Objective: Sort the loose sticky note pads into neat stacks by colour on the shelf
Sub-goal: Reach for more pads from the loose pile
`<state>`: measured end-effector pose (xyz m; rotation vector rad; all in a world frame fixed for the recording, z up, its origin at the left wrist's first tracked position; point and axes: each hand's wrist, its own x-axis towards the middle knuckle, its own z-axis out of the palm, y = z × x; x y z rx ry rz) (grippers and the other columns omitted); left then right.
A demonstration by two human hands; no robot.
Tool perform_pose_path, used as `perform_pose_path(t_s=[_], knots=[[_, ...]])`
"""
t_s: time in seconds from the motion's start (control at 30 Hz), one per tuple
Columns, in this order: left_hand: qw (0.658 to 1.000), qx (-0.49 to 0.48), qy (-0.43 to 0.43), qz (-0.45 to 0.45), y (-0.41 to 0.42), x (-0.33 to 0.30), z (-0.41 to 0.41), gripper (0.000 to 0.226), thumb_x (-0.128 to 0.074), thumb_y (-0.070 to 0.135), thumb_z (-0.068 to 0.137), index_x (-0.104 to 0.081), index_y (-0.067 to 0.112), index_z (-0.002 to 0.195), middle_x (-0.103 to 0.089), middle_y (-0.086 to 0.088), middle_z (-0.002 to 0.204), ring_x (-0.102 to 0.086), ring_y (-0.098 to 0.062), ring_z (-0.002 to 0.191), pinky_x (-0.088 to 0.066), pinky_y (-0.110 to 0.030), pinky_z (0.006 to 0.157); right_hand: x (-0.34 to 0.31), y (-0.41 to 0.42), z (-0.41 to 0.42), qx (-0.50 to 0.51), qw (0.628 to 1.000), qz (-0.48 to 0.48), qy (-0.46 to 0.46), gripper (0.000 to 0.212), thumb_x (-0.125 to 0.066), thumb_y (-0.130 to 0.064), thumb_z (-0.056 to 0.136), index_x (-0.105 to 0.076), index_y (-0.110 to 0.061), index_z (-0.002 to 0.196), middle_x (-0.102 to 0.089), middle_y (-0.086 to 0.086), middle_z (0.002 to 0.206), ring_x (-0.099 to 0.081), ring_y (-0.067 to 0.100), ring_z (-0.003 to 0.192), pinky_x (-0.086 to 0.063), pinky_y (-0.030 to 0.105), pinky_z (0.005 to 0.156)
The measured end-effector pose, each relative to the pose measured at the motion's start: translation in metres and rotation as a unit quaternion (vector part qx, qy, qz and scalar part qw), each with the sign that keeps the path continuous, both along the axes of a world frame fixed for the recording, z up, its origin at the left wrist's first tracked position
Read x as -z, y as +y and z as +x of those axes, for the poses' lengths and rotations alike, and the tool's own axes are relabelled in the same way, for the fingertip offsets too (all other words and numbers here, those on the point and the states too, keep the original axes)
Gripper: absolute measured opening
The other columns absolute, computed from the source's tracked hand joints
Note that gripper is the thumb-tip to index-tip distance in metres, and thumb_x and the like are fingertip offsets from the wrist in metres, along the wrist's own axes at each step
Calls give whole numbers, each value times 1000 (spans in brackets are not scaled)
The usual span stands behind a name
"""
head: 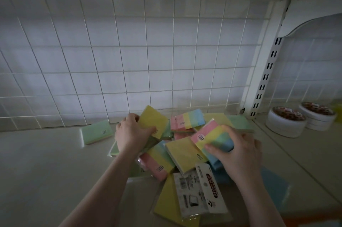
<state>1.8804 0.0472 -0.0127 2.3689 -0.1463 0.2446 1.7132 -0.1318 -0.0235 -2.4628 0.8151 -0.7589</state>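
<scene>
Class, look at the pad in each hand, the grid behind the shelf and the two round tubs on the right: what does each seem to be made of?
Yellow pad in the left hand and striped pad in the right hand: paper blocks, probably in clear film, judging by the glossy wrap nearby.
Grid: thin white-coated metal wire, likely.
Tubs: white, smooth, probably plastic; the contents are unclear.

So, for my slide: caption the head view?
Left hand holds a yellow pad, right hand a striped pad.
</scene>
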Motion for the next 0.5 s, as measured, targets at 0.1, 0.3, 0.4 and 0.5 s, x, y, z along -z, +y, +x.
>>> perform_pose_path(t_s=[0.1, 0.3, 0.4, 0.5], knots=[[995, 53, -46, -66, -5, -2, -5, 41, -74, 21, 75, -50, 15, 107, -55, 4, 87, -52, -19, 83, -39, -30, 63, 2, 0, 2, -19, 1000, -16, -18, 70, -73, -60, 61, -54, -36, 124, -54, 1, 110, -42, 28, 109, -27, 31, 84], [984, 97, -73, -129, -8, -3, -8, 29, -71, 13, 78, -51, 23, 96, -52, 13, 76, -49, -9, 68, -39, -26, 57, -1, 4, 2, -94, 990, -36, -103, 63, -86, -34, 60, -62, -26, 117, -56, -4, 93, -46, 23, 97, -35, 33, 76], [979, 97, -57, -167, -6, -4, -10, 23, -71, 13, 77, -58, 21, 95, -56, 10, 75, -52, -6, 67, -41, -25, 54, -5, 7, 0, -101, 986, -7, -135, 66, -82, -23, 69, -52, -27, 128, -48, -16, 95, -46, 15, 97, -40, 31, 73], [966, 101, -10, -238, -3, -8, -13, 19, -71, 9, 78, -62, 21, 89, -60, 5, 73, -55, -7, 64, -45, -20, 48, -12, 11, -4, -137, 972, 124, -145, 62, -74, -16, 78, -43, -39, 127, -50, -22, 98, -53, 1, 91, -46, 15, 65]])
